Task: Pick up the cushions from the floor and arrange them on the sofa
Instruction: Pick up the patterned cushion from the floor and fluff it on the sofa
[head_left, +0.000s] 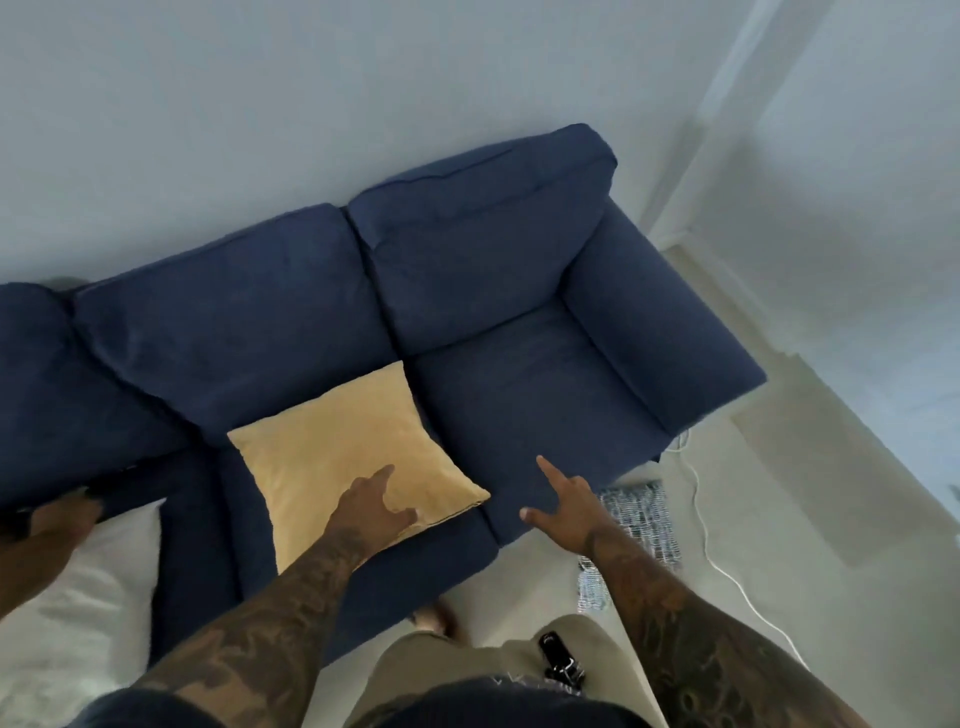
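Cushions first, from the left: a white fabric cushion (78, 597) lies at the lower left on the seat of the dark blue fabric sofa (493, 291), cut off by the frame edge so its full shape cannot be seen. Above it a third hand (65, 514) and forearm enter from the left edge, blurred and half in shadow; whether it grips anything is hard to tell. Next comes the square mustard-yellow cushion (343, 452), lying flat on the middle seat with one corner pointing toward the backrest and another reaching the seam with the right seat. The left hand (371, 512) rests on its near edge, fingers spread wide, holding nothing. The right hand (563, 506) hovers over the front of the right seat, open with forefinger extended, empty too. Beyond it, a grey-and-white woven rug (641, 519) on the pale floor (779, 519) is partly hidden behind the right forearm, and a white cable (704, 525) trails past the sofa's right arm.
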